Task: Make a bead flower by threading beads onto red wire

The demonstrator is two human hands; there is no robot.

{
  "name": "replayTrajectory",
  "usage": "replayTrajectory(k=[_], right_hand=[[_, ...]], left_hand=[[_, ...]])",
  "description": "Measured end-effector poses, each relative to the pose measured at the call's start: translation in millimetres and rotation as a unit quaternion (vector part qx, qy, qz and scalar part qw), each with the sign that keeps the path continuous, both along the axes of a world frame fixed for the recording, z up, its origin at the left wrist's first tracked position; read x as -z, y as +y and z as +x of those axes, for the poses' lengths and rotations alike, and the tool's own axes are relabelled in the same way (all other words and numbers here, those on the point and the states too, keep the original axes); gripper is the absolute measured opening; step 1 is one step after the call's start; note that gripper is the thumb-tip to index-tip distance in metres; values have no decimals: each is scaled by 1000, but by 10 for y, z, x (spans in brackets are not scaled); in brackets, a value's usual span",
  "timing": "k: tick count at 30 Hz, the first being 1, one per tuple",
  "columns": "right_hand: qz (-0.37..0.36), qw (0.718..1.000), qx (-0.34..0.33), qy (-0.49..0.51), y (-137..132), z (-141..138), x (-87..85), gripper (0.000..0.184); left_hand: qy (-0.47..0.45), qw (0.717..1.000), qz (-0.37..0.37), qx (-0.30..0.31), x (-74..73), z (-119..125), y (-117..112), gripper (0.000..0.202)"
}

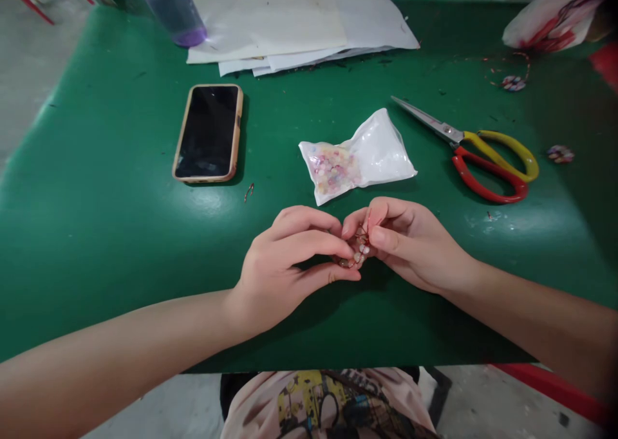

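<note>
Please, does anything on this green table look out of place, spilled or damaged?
Only small litter stands out: a reddish strand lies loose near the phone, and dark bits are scattered by the papers. They look like stray scraps. No spill shows around the bag of beads.

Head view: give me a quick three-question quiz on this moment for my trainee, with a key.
1. What do the left hand and right hand hold between them?
2. True or false: the scissors lie to the right of the bead packet.
3. Where is the phone? A) on the papers; B) on the green table, left of the packet; C) under the scissors.

Key: 1. A small beaded piece. 2. True. 3. B.
</note>
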State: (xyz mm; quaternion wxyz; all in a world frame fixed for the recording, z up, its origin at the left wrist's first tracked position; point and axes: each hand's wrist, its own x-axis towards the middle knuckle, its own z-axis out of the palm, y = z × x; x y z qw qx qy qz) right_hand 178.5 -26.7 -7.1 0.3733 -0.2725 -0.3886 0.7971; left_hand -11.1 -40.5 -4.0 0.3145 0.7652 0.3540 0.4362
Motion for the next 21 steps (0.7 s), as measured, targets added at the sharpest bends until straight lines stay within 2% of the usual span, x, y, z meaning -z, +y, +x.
replayTrajectory(k=[7, 21], right_hand=[[-16, 1000, 13, 0, -10, -27, 5, 5], [-14, 999, 46, -21, -29, -48, 13, 6]], left_hand=[[-8, 1000, 7, -5, 26, 0, 17, 20], [4, 1000, -12, -8, 30, -17, 24, 15]])
